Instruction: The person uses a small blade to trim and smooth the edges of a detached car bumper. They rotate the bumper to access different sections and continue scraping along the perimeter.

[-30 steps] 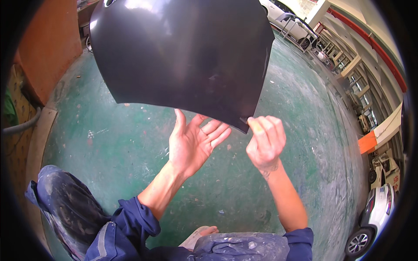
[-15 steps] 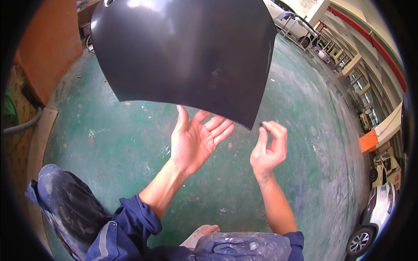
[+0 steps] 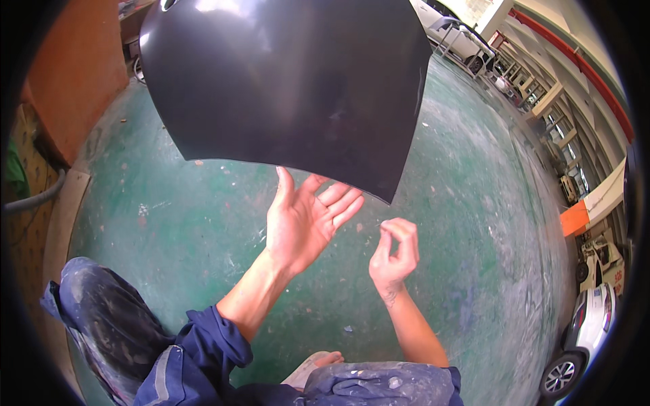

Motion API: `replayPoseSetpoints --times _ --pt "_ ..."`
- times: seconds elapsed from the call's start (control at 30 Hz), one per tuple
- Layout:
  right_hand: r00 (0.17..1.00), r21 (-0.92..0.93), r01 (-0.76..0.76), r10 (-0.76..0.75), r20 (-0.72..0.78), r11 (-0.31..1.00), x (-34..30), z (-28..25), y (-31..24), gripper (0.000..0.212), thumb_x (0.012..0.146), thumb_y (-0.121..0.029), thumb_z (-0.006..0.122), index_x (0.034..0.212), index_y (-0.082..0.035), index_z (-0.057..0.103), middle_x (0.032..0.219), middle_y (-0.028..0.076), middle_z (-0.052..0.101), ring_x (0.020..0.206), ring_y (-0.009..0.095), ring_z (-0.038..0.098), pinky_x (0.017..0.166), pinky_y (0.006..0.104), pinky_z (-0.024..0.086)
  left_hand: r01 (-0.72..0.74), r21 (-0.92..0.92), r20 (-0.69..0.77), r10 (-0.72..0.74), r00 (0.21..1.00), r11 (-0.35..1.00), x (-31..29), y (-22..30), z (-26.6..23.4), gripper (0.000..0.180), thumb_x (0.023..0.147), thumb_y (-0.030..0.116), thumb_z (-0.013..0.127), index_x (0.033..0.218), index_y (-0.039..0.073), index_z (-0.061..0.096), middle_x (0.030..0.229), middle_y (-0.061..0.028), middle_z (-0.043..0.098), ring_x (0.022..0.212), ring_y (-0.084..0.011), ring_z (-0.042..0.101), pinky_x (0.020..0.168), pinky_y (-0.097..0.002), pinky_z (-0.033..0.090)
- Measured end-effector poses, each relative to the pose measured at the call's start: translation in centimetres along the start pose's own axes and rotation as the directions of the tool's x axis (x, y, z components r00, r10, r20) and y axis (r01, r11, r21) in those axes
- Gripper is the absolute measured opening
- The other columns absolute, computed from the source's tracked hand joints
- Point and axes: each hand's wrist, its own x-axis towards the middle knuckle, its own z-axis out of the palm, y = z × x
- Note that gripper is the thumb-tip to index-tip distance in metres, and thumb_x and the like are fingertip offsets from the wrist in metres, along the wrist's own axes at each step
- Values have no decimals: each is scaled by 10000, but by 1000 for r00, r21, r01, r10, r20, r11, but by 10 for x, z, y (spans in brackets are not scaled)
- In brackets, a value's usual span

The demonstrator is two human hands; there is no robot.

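A large glossy black car body panel (image 3: 291, 88) stands in front of me, its pointed lower corner hanging just above my hands. My left hand (image 3: 305, 220) is open, palm up and fingers spread, its fingertips just under the panel's lower edge without clearly touching it. My right hand (image 3: 394, 254) hovers lower and to the right, clear of the panel. Its thumb and forefinger are pinched together, and I see nothing between them.
A worn green floor (image 3: 474, 203) with paint stains spreads all around. My paint-flecked trouser knees (image 3: 101, 318) and a bare foot (image 3: 315, 365) show at the bottom. An orange wall (image 3: 74, 68) rises at left; cars (image 3: 589, 325) and metal racks (image 3: 521, 81) stand at right.
My right hand has come off the panel's lower corner and dropped down to the right, fingers pinched. My left hand has stayed open under the panel's edge.
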Motion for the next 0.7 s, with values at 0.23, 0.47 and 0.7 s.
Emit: replayPoseSetpoints --times 0.23,0.47,0.7 --pt "970 -95 213 -222 -98 972 76 -5 -1 296 782 211 661 1010 26 703 968 146 683 891 324 665 783 406 557 -2 7 17 2 1000 1000 -1 1 0 760 1054 695 330 1344 38 580 1448 -243 590 1407 -407 513 1252 -527 364" --pt "911 -192 410 -409 47 892 84 -2 -2 348 668 157 683 984 23 737 952 141 688 874 345 668 792 431 564 -12 40 2 12 1000 999 -2 5 0 761 1055 696 321 1351 49 588 1445 -245 594 1387 -402 536 1249 -525 369" --pt "952 -105 259 -236 196 960 2 -7 -1 261 750 155 644 973 36 710 949 149 679 885 325 672 799 411 558 21 -36 106 -17 994 999 2 -1 -7 749 1059 694 311 1294 54 620 1421 -238 612 1400 -396 522 1250 -522 369"
